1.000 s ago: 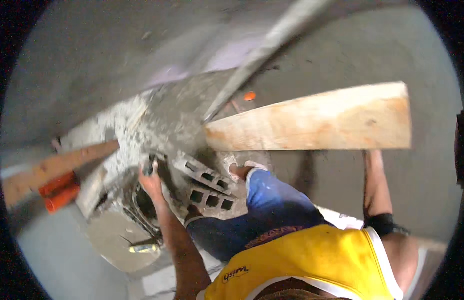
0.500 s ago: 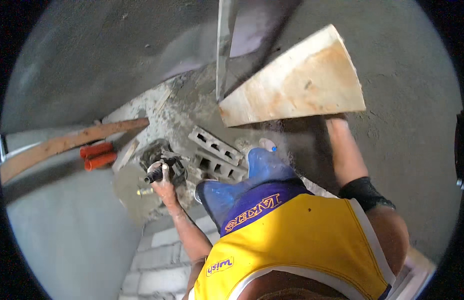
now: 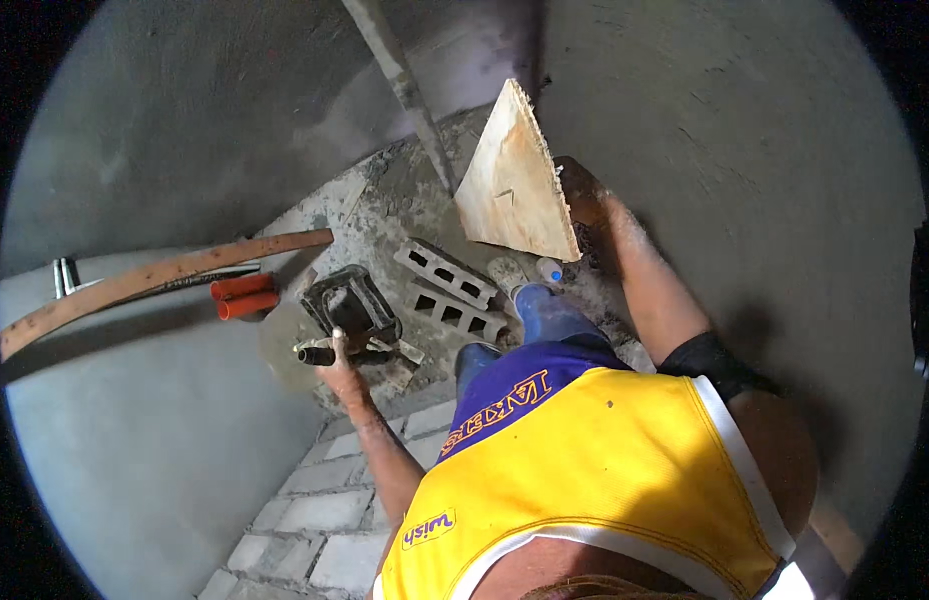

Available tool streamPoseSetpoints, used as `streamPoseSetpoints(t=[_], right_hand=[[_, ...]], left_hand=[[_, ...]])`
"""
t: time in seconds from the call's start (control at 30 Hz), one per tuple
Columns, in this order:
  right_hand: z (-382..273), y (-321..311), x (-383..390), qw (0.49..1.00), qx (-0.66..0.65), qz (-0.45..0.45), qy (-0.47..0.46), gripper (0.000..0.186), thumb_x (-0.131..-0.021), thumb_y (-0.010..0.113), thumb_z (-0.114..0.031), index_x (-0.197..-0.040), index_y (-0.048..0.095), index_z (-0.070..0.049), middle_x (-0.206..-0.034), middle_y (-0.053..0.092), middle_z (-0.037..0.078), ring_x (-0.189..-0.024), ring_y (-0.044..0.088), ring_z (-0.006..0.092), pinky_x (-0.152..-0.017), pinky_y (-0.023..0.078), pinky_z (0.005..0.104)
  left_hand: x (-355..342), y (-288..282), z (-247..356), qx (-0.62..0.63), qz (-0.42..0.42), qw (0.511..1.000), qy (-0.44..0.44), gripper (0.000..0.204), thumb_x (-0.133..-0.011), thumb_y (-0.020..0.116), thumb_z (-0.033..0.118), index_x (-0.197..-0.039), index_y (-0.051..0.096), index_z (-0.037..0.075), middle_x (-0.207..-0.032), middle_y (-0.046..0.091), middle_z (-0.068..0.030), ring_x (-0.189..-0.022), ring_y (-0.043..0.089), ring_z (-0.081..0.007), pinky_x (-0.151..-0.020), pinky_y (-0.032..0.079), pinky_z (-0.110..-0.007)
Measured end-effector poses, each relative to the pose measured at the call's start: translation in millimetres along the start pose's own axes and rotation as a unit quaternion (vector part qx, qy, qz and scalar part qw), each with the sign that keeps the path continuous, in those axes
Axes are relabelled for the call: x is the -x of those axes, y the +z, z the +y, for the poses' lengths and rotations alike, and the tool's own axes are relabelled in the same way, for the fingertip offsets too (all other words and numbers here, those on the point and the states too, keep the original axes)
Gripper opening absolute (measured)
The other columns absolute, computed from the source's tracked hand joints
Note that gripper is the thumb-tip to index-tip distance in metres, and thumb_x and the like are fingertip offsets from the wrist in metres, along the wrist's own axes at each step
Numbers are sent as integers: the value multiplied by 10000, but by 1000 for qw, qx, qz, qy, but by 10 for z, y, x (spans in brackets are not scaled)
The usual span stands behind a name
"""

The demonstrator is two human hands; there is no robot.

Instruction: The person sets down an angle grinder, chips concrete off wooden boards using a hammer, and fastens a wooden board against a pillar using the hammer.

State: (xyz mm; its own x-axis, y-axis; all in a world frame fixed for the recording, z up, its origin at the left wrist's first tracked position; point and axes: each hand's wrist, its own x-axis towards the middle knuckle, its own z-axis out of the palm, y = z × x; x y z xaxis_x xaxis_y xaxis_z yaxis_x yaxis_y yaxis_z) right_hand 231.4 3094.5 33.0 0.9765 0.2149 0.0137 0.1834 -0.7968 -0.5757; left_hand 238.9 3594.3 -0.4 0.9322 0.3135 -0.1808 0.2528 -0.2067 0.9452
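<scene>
Overhead view through the head camera, as I receive it at a distance. The left hand [image 3: 342,374] has its fingers wrapped around a black cylindrical object [image 3: 315,356], which lies crosswise in the grasp just beside the near rim of a dark bucket [image 3: 387,300]. The right hand [image 3: 583,192] is at the right edge of a pale wooden board [image 3: 513,190], which stands tilted in front of the person; it seems to me to steady the board, but the fingers are in shadow and partly covered, so I cannot tell whether they grasp it. Between bucket and board, two hollow concrete blocks [image 3: 447,274] lie side by side on the rough floor [image 3: 400,208], their cavities showing. A long pole [image 3: 400,78] slants down to the board's left edge as I see it. To the left, orange pipes [image 3: 243,296] lie near a brown plank [image 3: 165,278], whose curve is due to the lens. Below them, a block wall [image 3: 330,512] shows pale courses beside the yellow jersey [image 3: 585,460].
</scene>
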Motion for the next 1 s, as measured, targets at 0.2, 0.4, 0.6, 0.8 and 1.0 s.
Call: streamPoseSetpoints(t=[0.2, 0.4, 0.6, 0.8, 1.0], right_hand=[[-519, -172, 716, 980, 17, -105, 170, 474, -936, 514, -348, -1318, 538, -69, -1366, 504, 182, -1253, 451, 365, -1076, 354, 473], [-951, -61, 1135, 978, -70, 45, 192, 498, -1010, 426, -441, -1333, 523, -75, -1368, 503, 185, -1260, 457, 346, -1059, 360, 482], [-1094, 199, 1658, 983, -83, 92, 134, 522, -997, 440, -458, -1305, 536, -47, -1301, 538, 199, -1201, 494, 349, -1005, 390, 484], [-1007, 391, 2595, 972, -129, 109, 161, 548, -985, 454, -475, -1276, 549, -20, -1234, 573, 213, -1143, 531, 352, -952, 421, 485], [-1128, 567, 2936, 956, -183, 157, 166, 577, -972, 469, -491, -1248, 561, 7, -1167, 608, 226, -1084, 568, 354, -898, 451, 487]], left_hand=[[355, 87, -236, 90, -49, 994, 35, 314, -882, 741, 222, -746, 506, 63, -712, 509, -5, -659, 485, -124, -662, 429, -303], [308, 60, -669, -86, -67, 993, 50, 343, -872, 760, 249, -761, 535, 15, -729, 515, -22, -703, 453, -159, -673, 418, -341], [1262, 466, 521, -42, -294, 946, 128, 504, -851, 762, 242, -1239, 592, -31, -1042, 639, -88, -911, 574, -201, -810, 478, -355], [1957, 1208, 1139, -71, -316, 876, 356, 565, -806, 775, 173, -1281, 569, -53, -962, 688, -125, -821, 613, -243, -766, 488, -381], [2698, 1528, 1353, -101, -200, 918, 326, 379, -896, 702, 232, -1057, 650, -107, -899, 688, -188, -702, 630, -234, -594, 499, -379]])
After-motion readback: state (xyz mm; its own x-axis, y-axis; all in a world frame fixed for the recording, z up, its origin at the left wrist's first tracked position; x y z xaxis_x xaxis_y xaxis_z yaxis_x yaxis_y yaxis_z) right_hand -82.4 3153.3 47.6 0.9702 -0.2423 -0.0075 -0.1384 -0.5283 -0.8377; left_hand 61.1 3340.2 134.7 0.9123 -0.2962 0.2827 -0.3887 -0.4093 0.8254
